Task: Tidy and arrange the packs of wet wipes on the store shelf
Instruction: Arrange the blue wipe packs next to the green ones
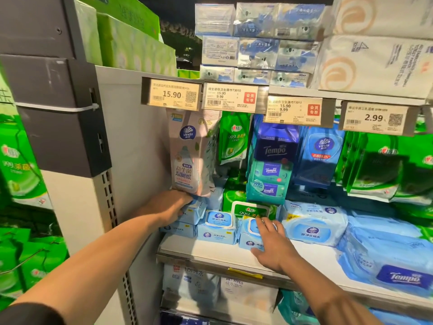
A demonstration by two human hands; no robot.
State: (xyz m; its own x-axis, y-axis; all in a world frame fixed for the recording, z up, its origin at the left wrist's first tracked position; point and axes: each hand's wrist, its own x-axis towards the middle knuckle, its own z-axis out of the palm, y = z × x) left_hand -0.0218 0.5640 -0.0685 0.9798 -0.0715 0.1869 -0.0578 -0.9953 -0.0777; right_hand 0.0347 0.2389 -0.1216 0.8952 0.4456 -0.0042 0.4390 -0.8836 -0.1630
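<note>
Hands first: the left hand (174, 207) is gripping the top pack (194, 211) of a little two-high stack at the far left end of the shelf (210, 254), fingers curling round its near corner. The right hand (273, 242) is lying flat and relaxed on a blue pack (249, 240) a bit further right, fingers straight across its top, thumb down by the front edge, not really grasping anything.

Between those two a matching lidded pack (216, 227) is sitting square to the front. Just behind the right hand's fingertips a green 999 pack (251, 209) is poking up. Right of that, a wide pale-blue pack (314, 227) is lying flat, and a big Tempo pack (398, 275) is hanging near the shelf's front edge.

Above the left hand, a pink Vinda bag (187, 158) is dangling from a hook, with Tempo bags (273, 160) beside it under the price tags (172, 95).
</note>
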